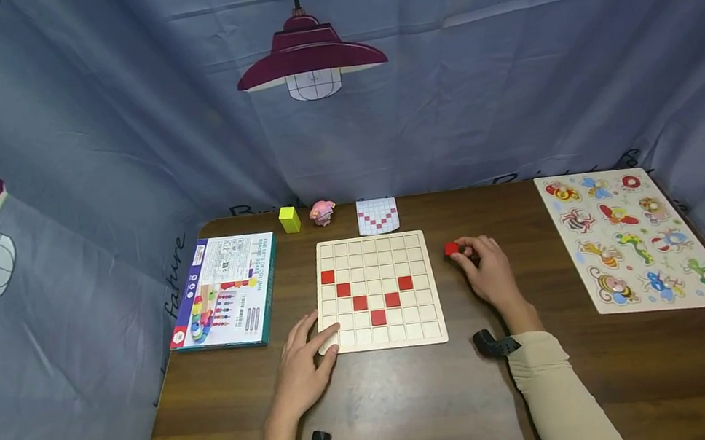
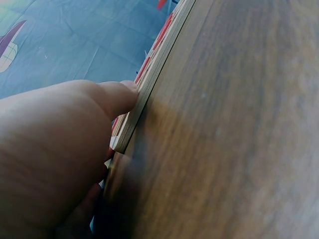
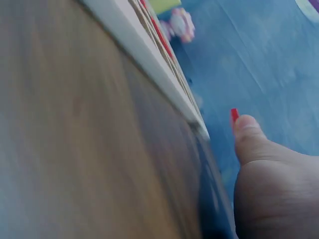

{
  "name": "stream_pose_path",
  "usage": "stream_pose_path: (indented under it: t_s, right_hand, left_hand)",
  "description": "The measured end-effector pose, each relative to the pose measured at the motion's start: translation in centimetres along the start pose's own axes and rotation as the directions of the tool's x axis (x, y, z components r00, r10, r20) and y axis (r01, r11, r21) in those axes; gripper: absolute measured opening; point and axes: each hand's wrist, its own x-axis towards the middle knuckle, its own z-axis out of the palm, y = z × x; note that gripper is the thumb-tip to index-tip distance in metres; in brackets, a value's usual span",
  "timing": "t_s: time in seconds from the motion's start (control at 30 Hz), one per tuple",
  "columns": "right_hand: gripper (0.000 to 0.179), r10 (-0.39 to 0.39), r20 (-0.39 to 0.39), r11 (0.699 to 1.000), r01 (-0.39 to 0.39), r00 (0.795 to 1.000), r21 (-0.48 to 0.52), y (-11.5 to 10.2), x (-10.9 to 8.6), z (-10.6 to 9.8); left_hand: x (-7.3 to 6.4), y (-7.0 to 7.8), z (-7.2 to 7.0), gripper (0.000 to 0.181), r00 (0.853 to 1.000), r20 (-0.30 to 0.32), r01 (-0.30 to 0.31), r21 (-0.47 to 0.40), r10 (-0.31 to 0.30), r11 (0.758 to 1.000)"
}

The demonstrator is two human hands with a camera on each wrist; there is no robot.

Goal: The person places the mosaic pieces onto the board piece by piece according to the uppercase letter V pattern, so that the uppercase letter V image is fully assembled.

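A pale wooden grid board (image 1: 373, 253) lies on the table, with several red squares set in its cells in a V-like line. My left hand (image 1: 302, 374) rests at the board's near left corner, thumb on its edge and fingers along the left side. In the left wrist view, the left thumb (image 2: 119, 97) lies against the board's rim. My right hand (image 1: 490, 273) is to the right of the board and pinches a small red block (image 1: 451, 248) between thumb and fingers. The right wrist view shows the red block (image 3: 235, 114) at the thumb tip, apart from the board.
Behind the board stands a small pattern card (image 1: 378, 217), with a pink pig figure (image 1: 322, 213) and a yellow-green block (image 1: 289, 219) to its left. A boxed toy set (image 1: 229, 290) lies at left, an animal picture board (image 1: 639, 240) at right. A blue curtain (image 1: 475, 87) hangs behind.
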Motion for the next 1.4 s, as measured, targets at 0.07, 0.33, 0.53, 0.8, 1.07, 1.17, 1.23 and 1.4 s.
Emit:
stream_pose_path:
  t_s: [0.07, 0.33, 0.53, 0.8, 1.07, 1.17, 1.23, 1.4]
  right_hand:
    - [0.026, -0.014, 0.048, 1.0, 0.013, 0.999, 0.017, -1.1, -0.2, 0.7]
    - [0.031, -0.012, 0.22, 1.0, 0.014, 0.975, -0.011, -3.6, -0.4, 2.6]
    - [0.03, 0.002, 0.231, 0.999, 0.006, 0.973, -0.033, -3.8, -0.5, 2.9]
    - [0.031, -0.005, 0.219, 0.998, 0.018, 0.976, -0.058, -3.9, 0.0, 2.9]
    - [0.031, -0.001, 0.219, 0.997, 0.017, 0.976, -0.071, -3.9, -0.2, 2.7]
    - [0.029, -0.006, 0.213, 0.997, 0.022, 0.977, -0.077, -3.9, -0.4, 2.6]
    - [0.029, -0.003, 0.215, 0.996, 0.022, 0.977, -0.083, -3.9, -0.6, 2.6]
    - [0.032, -0.008, 0.225, 0.997, 0.024, 0.974, -0.069, -4.0, -0.7, 2.4]
  left_hand:
    - [0.0, 0.0, 0.0, 0.038, 1.0, -0.002, -0.003, 0.001, 0.003, 1.0]
    - [-0.2, 0.1, 0.0, 0.042, 1.0, 0.007, 0.008, -0.004, -0.008, 1.0]
    - [-0.1, 0.0, 0.2, 0.041, 1.0, 0.008, 0.012, -0.005, -0.012, 1.0]
    - [0.4, -0.1, 0.3, 0.042, 1.0, 0.013, 0.011, 0.0, -0.011, 1.0]
    - [0.4, -0.2, 0.6, 0.04, 1.0, 0.004, 0.002, 0.005, -0.002, 1.0]
    - [0.2, -0.2, 0.7, 0.04, 1.0, -0.006, -0.005, 0.01, 0.005, 1.0]
    - [0.1, -0.1, 0.7, 0.04, 1.0, -0.01, -0.005, 0.009, 0.005, 1.0]
    - [0.0, 0.0, 0.8, 0.041, 1.0, -0.007, 0.002, 0.005, -0.002, 1.0]
